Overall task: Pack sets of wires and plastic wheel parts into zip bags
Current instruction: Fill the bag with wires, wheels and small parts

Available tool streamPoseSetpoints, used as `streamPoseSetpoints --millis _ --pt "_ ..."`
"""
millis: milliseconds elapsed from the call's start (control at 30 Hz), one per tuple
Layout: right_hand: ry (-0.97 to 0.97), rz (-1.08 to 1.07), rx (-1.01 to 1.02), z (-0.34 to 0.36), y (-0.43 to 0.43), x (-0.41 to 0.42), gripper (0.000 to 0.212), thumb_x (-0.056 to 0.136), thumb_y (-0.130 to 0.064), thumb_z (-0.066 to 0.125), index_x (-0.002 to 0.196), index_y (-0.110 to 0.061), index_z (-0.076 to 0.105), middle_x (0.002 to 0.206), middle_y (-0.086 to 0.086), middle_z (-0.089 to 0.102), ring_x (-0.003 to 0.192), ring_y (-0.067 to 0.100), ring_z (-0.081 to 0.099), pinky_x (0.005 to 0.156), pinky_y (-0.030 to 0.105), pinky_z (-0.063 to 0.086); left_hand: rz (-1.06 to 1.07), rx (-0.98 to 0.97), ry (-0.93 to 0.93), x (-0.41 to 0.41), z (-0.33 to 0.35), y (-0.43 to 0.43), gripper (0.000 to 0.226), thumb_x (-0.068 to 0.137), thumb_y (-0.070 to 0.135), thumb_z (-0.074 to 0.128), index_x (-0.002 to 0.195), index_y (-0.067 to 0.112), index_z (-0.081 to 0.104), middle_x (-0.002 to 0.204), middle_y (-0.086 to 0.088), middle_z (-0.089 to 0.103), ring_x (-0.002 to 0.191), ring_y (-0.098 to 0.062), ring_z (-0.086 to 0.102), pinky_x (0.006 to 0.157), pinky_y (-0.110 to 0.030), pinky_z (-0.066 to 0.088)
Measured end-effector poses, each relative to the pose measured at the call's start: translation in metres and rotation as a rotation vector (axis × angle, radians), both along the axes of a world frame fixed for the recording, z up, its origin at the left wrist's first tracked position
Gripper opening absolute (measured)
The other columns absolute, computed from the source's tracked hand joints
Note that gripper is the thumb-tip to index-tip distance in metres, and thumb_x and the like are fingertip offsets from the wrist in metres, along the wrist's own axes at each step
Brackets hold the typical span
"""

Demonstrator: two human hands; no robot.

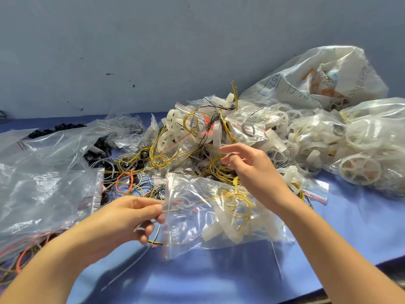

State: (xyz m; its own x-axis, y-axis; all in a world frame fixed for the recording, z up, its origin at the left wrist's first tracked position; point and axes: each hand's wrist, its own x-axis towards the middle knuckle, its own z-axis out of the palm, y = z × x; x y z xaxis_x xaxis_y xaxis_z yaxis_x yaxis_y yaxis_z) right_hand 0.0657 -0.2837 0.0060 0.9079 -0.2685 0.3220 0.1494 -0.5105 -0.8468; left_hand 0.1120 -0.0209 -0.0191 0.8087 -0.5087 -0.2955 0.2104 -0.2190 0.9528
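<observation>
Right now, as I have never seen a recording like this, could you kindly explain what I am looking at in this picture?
There is no machine here: a person works with bare hands, and the single picture comes from a camera worn on the head, looking down. The left hand pinches the edge of a clear zip bag over the blue table. The bag already holds a yellow wire coil and white wheel parts. The right hand is open and holds nothing, above the pile of loose wires and wheels. Filled bags lie to the right, and more clear bags to the left.
</observation>
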Motion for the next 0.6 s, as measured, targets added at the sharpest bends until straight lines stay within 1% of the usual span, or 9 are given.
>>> streamPoseSetpoints --millis 100,167,267,333,400,467,500,533,600 --pt "-0.016 -0.026 0.010 -0.004 0.000 0.000 0.028 0.098 -0.016 0.048 0.107 -0.033 0.070 0.092 -0.013 0.071 0.085 -0.004 0.063 0.072 0.016 0.048 -0.058 -0.053 -0.008 0.005 -0.001 -0.021 0.022 0.076 0.023 0.068 0.086 0.006 0.078 0.078 -0.006 0.069 0.049 -0.008 0.048 0.042 -0.020 0.042" --pt "-0.049 -0.066 0.023 -0.006 0.000 0.000 0.030 0.097 -0.013 0.047 0.102 -0.033 0.070 0.090 -0.011 0.072 0.081 0.005 0.066 0.073 0.027 0.053 -0.074 -0.057 -0.059 0.011 -0.003 -0.034 0.019 0.077 0.023 0.068 0.081 0.007 0.078 0.083 -0.006 0.073 0.050 -0.008 0.050 0.044 -0.019 0.043" --pt "-0.061 -0.103 0.044 -0.009 -0.005 0.002 0.032 0.096 -0.012 0.047 0.099 -0.033 0.071 0.088 -0.009 0.072 0.080 0.026 0.066 0.074 0.040 0.053 -0.107 -0.128 -0.088 0.020 -0.011 -0.049 0.016 0.072 0.023 0.075 0.084 0.015 0.080 0.091 -0.007 0.076 0.069 -0.012 0.067 0.061 -0.024 0.056" --pt "-0.054 -0.126 0.052 -0.012 -0.010 0.003 0.033 0.095 -0.012 0.047 0.095 -0.036 0.070 0.086 -0.011 0.072 0.080 0.027 0.065 0.074 0.041 0.053 -0.151 -0.200 -0.062 0.026 -0.016 -0.059 0.017 0.074 0.024 0.081 0.089 0.018 0.080 0.090 -0.007 0.075 0.082 -0.018 0.071 0.072 -0.030 0.059" --pt "-0.040 -0.140 0.058 -0.013 -0.014 0.004 0.034 0.095 -0.013 0.047 0.092 -0.038 0.069 0.085 -0.011 0.072 0.080 0.025 0.065 0.076 0.042 0.053 -0.205 -0.190 -0.060 0.028 -0.022 -0.070 0.024 0.074 0.032 0.083 0.093 0.018 0.078 0.087 -0.005 0.074 0.081 -0.018 0.071 0.070 -0.026 0.056" --pt "-0.030 -0.145 0.061 -0.015 -0.017 0.005 0.034 0.095 -0.013 0.047 0.091 -0.039 0.069 0.087 -0.010 0.072 0.080 0.026 0.065 0.078 0.045 0.054 -0.210 -0.203 0.010 0.030 -0.029 -0.080 0.038 0.061 0.034 0.091 0.092 0.016 0.078 0.078 -0.005 0.073 0.069 -0.017 0.069 0.060 -0.025 0.055" --pt "-0.028 -0.146 0.064 -0.015 -0.018 0.006 0.034 0.095 -0.013 0.047 0.091 -0.038 0.070 0.088 -0.009 0.072 0.081 0.026 0.065 0.079 0.046 0.054 -0.206 -0.243 0.065 0.031 -0.033 -0.086 0.041 0.055 0.029 0.094 0.090 0.013 0.078 0.072 -0.006 0.071 0.062 -0.016 0.067 0.054 -0.026 0.053" --pt "-0.030 -0.148 0.068 -0.015 -0.019 0.007 0.034 0.095 -0.013 0.047 0.091 -0.037 0.070 0.088 -0.009 0.072 0.080 0.024 0.066 0.080 0.047 0.055 -0.202 -0.267 0.115 0.029 -0.035 -0.092 0.037 0.056 0.021 0.094 0.088 0.011 0.078 0.067 -0.006 0.068 0.056 -0.016 0.064 0.051 -0.027 0.051" --pt "-0.036 -0.150 0.082 -0.015 -0.019 0.009 0.032 0.095 -0.014 0.047 0.092 -0.036 0.071 0.087 -0.010 0.072 0.080 0.023 0.066 0.080 0.046 0.056 -0.222 -0.150 0.062 0.025 -0.040 -0.104 0.005 0.082 0.014 0.075 0.086 0.014 0.071 0.057 0.001 0.065 0.050 -0.013 0.061 0.049 -0.025 0.052"
